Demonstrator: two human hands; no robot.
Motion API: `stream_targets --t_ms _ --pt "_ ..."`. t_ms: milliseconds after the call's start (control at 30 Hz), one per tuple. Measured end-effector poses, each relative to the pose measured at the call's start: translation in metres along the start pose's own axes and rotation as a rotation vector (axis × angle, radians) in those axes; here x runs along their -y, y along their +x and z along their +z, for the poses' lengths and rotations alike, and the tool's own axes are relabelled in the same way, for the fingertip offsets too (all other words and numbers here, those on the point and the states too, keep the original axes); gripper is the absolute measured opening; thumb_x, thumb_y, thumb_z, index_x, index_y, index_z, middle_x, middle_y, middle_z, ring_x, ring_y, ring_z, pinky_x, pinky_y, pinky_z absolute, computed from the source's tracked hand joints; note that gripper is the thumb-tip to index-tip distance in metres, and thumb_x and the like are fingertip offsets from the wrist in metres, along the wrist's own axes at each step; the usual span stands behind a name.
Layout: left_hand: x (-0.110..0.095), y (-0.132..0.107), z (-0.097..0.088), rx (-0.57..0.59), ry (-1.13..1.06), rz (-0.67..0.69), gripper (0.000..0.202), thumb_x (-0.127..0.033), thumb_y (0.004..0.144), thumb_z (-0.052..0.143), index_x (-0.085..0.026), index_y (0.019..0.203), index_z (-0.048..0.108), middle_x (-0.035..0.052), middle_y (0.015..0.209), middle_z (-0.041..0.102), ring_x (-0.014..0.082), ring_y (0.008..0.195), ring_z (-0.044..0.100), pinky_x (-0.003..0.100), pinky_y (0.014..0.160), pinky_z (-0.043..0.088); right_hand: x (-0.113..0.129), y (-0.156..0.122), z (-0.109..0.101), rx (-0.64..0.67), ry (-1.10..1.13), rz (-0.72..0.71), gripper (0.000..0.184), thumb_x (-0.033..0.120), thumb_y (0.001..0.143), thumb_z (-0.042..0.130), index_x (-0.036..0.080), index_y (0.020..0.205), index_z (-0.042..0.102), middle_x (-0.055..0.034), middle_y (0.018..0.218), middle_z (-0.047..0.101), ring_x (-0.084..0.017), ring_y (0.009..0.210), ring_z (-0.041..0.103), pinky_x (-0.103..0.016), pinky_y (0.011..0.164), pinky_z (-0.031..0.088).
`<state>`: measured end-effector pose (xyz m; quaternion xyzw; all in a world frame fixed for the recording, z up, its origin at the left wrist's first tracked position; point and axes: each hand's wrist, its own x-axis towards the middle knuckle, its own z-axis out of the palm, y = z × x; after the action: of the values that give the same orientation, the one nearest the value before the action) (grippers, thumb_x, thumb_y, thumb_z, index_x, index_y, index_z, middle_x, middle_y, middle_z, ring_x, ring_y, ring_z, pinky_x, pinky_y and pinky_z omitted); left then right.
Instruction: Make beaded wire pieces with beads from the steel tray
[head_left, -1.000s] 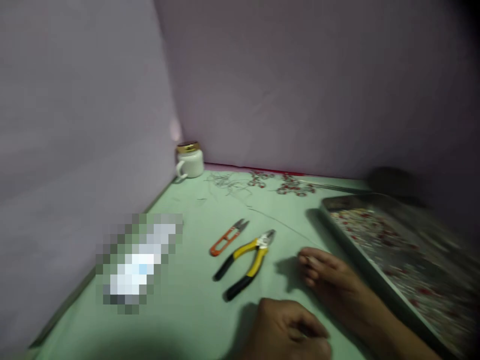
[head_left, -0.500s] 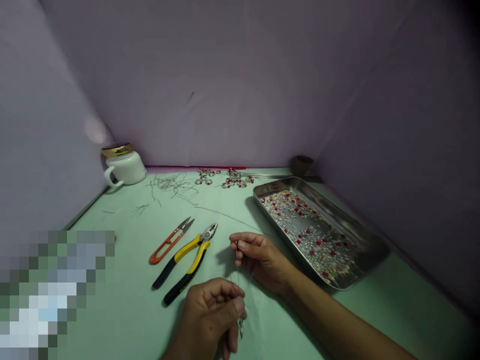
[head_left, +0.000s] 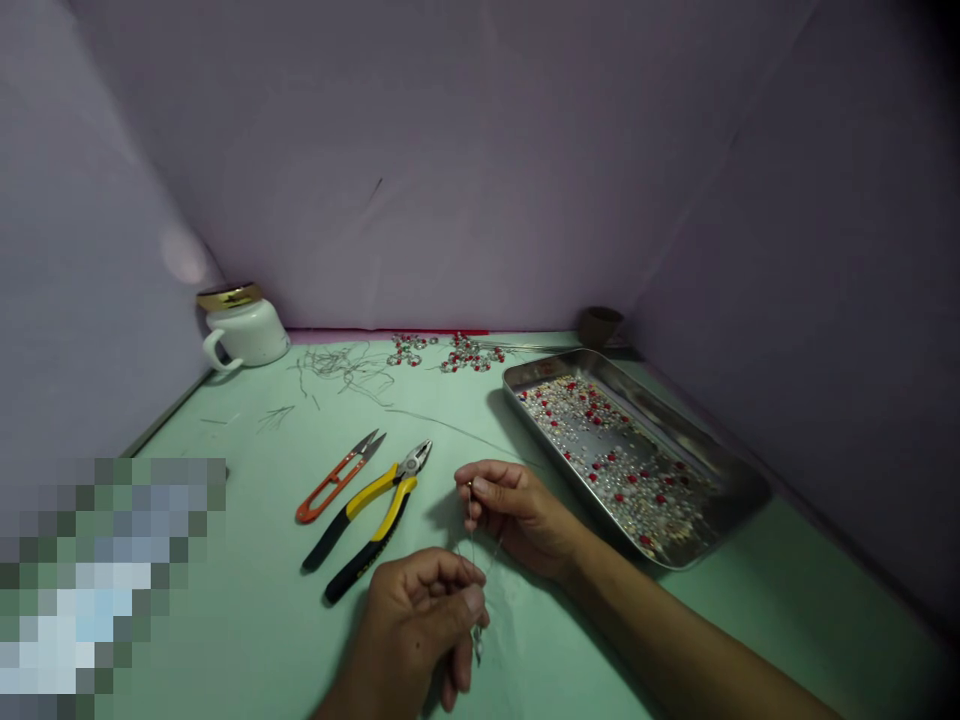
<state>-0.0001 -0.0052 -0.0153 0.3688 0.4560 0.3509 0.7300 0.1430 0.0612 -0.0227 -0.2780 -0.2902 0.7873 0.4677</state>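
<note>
Pale purple cloth walls (head_left: 420, 250) stand around a green table (head_left: 255, 560). Think of a clock with the two hands in the middle and twelve at the back wall.

The left hand (head_left: 424, 620) pinches a thin wire (head_left: 472, 525) with its fingers, and a small shiny bead bunch (head_left: 478, 645) hangs just under them. The right hand (head_left: 517, 515) is at one o'clock from it, its fingers pressed together on the wire's upper end. A tiny dark bit shows at those tips, too small to name.

The wire looks very light and bendy, so it could kink if pulled hard. The beads look smooth and may slip. Fingertips should hold it best, close to the beads and near the wire's end.

At two o'clock is a metal tray (head_left: 731, 498) of red, clear and gold beads (head_left: 637, 490). At ten o'clock lie yellow and black pliers (head_left: 371, 493), with orange thread snips (head_left: 346, 470) just beyond. Beaded wire shapes (head_left: 472, 353) rest at twelve.
</note>
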Motion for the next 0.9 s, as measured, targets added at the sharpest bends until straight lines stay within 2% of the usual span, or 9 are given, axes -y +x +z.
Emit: stream_targets --t_ms 100,200,300,467,567,633,733,900 --pt "0.001 0.002 -0.002 0.020 0.018 -0.001 0.024 -0.036 0.065 0.064 -0.014 0.071 0.057 -0.0053 0.037 0.050 0.0038 0.026 0.034 0.014 0.027 0.027 0.000 0.000 0.000 0.000 -0.004 0.000 0.023 0.023 0.060 0.081 0.013 0.079 0.072 0.0018 0.064 0.065 -0.005 0.052 0.056 -0.018 0.054 0.052" --pt "0.001 0.003 -0.002 0.004 0.020 -0.004 0.025 -0.036 0.065 0.064 -0.014 0.072 0.058 -0.0031 0.044 0.056 0.0038 0.027 0.036 0.015 0.027 0.028 0.001 -0.001 -0.001 0.001 -0.011 0.003 0.024 0.023 0.059 0.081 0.012 0.079 0.072 0.0018 0.064 0.065 -0.005 0.052 0.056 -0.018 0.055 0.051" --pt "0.001 0.003 -0.001 0.009 0.030 -0.013 0.023 -0.035 0.065 0.063 -0.014 0.071 0.057 -0.0041 0.041 0.054 0.0034 0.026 0.035 0.015 0.027 0.028 0.000 -0.002 -0.002 0.010 -0.019 0.007 0.022 0.023 0.061 0.080 0.014 0.079 0.072 0.0019 0.065 0.065 -0.005 0.052 0.055 -0.018 0.055 0.051" --pt "-0.001 0.003 0.000 0.010 0.043 -0.026 0.023 -0.035 0.065 0.061 -0.014 0.071 0.056 -0.0053 0.039 0.051 0.0027 0.024 0.031 0.014 0.026 0.024 0.000 -0.001 -0.003 0.018 -0.042 0.015 0.020 0.022 0.062 0.079 0.015 0.079 0.072 0.0015 0.065 0.063 -0.005 0.053 0.054 -0.019 0.057 0.050" --pt "-0.003 0.000 0.002 -0.020 0.052 -0.020 0.021 -0.033 0.064 0.060 -0.014 0.072 0.055 -0.0058 0.043 0.052 0.0018 0.025 0.031 0.014 0.025 0.021 0.001 -0.002 -0.001 0.034 -0.037 0.013 0.025 0.021 0.061 0.079 0.015 0.085 0.071 0.0023 0.064 0.060 -0.005 0.051 0.051 -0.019 0.055 0.049" --pt "-0.004 -0.002 0.005 -0.043 0.069 -0.017 0.018 -0.030 0.066 0.059 -0.014 0.073 0.055 -0.0063 0.044 0.052 0.0017 0.026 0.032 0.013 0.025 0.022 0.002 -0.004 0.001 0.030 -0.035 0.019 0.030 0.021 0.060 0.080 0.015 0.087 0.071 0.0026 0.064 0.058 -0.005 0.051 0.050 -0.019 0.054 0.048" --pt "-0.008 -0.005 0.010 -0.067 0.102 -0.062 0.007 -0.018 0.068 0.052 -0.015 0.074 0.054 -0.0108 0.031 0.040 0.0037 0.023 0.029 0.013 0.024 0.020 0.002 -0.007 0.000 -0.009 -0.069 0.040 0.030 0.023 0.059 0.080 0.016 0.087 0.071 0.0018 0.062 0.058 -0.006 0.053 0.051 -0.019 0.056 0.048" --pt "-0.012 -0.002 0.014 -0.111 0.039 -0.119 0.013 -0.006 0.072 0.047 -0.015 0.078 0.053 -0.0125 0.027 0.037 0.0057 0.022 0.031 0.014 0.025 0.023 0.000 -0.007 -0.008 -0.081 -0.154 0.081 0.024 0.026 0.059 0.080 0.018 0.080 0.072 -0.0010 0.065 0.059 -0.008 0.055 0.052 -0.019 0.055 0.047"
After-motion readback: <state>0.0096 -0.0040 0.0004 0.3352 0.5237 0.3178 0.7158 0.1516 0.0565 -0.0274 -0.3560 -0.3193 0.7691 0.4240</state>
